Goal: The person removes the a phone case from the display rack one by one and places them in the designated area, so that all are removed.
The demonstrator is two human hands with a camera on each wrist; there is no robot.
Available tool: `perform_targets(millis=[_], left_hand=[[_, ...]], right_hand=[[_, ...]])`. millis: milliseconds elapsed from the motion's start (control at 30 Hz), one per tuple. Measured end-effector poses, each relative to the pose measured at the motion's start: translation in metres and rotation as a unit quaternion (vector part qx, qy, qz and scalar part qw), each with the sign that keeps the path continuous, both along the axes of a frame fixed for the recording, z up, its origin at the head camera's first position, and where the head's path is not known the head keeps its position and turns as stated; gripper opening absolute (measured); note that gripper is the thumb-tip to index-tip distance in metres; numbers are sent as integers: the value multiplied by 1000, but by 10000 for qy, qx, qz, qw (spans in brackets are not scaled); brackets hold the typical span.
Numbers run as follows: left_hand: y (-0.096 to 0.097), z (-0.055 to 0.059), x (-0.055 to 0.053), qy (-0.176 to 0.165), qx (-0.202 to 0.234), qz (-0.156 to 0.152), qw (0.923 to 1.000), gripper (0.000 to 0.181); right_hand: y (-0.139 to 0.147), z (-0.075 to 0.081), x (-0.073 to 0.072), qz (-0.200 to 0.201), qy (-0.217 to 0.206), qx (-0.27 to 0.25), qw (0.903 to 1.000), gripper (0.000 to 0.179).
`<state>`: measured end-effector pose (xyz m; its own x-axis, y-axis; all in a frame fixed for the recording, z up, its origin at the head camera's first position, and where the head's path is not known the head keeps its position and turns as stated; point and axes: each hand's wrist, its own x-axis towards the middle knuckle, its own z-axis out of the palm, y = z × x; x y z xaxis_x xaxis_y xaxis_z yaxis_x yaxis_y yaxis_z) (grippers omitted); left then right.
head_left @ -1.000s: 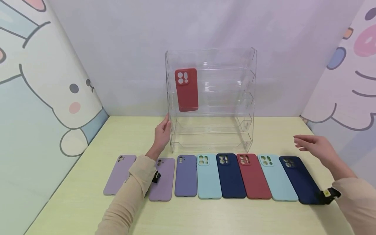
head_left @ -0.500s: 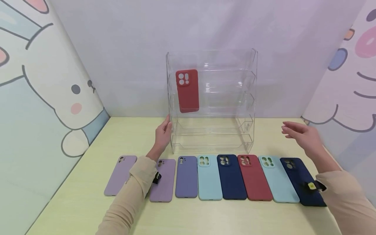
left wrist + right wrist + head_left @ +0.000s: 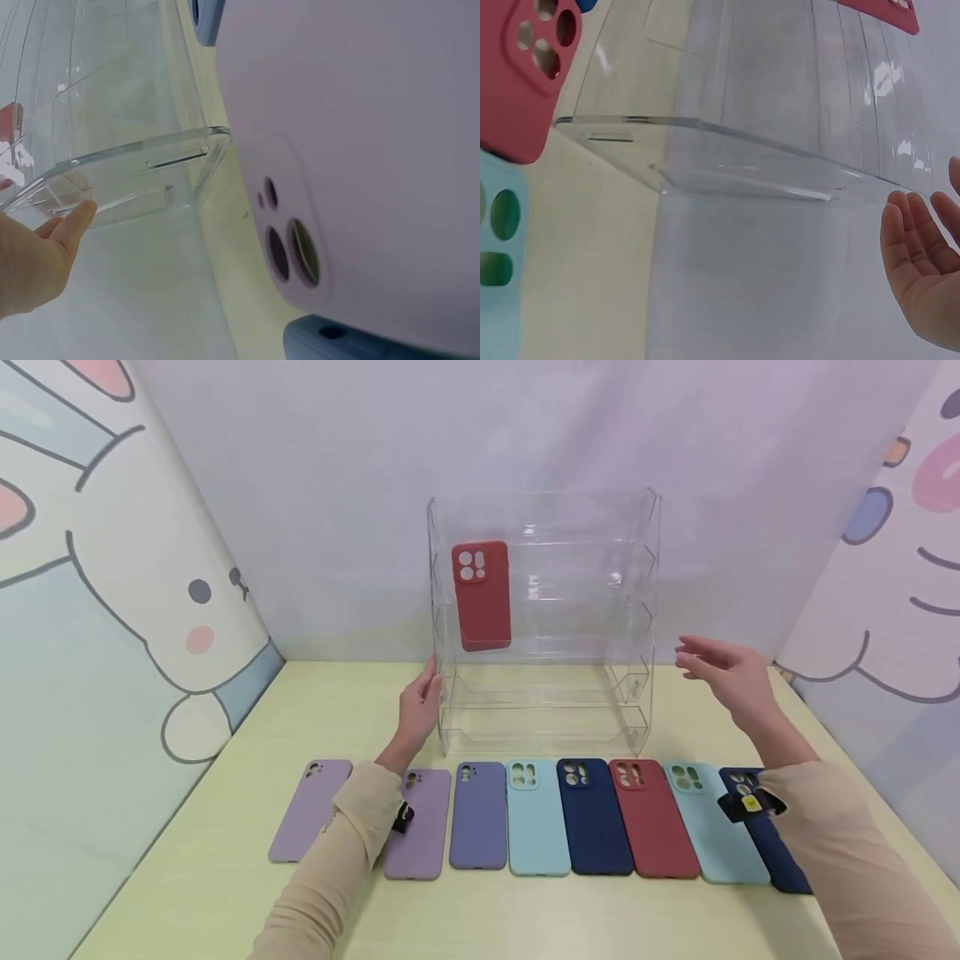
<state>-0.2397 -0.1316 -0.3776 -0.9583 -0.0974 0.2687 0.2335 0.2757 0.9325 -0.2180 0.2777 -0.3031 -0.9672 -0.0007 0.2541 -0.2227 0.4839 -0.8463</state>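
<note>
A clear acrylic tiered rack stands at the back middle of the table, a red phone case leaning upright in its upper left part. My left hand rests against the rack's left side panel, and the left wrist view shows its thumb at that panel. To the right of the rack, my right hand is raised in the air and holds nothing. Its fingers are loosely bent in the right wrist view, overlapping the rack's edge there.
Across the table before the rack lies a row of phone cases: two light purple, a violet one, two mint ones, two navy ones and a red one. My right forearm passes over the rightmost navy case.
My right hand has moved left and away from me, from beyond the row's right end toward the rack's right side. My left hand has stayed at the rack. The view has shifted slightly.
</note>
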Motion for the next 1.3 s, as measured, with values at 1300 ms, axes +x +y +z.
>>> perform_targets(millis=[1300], left_hand=[[0, -1, 0, 65, -223, 74, 9997, 43]], right_hand=[[-119, 73, -76, 248, 236, -1115, 9932, 43]])
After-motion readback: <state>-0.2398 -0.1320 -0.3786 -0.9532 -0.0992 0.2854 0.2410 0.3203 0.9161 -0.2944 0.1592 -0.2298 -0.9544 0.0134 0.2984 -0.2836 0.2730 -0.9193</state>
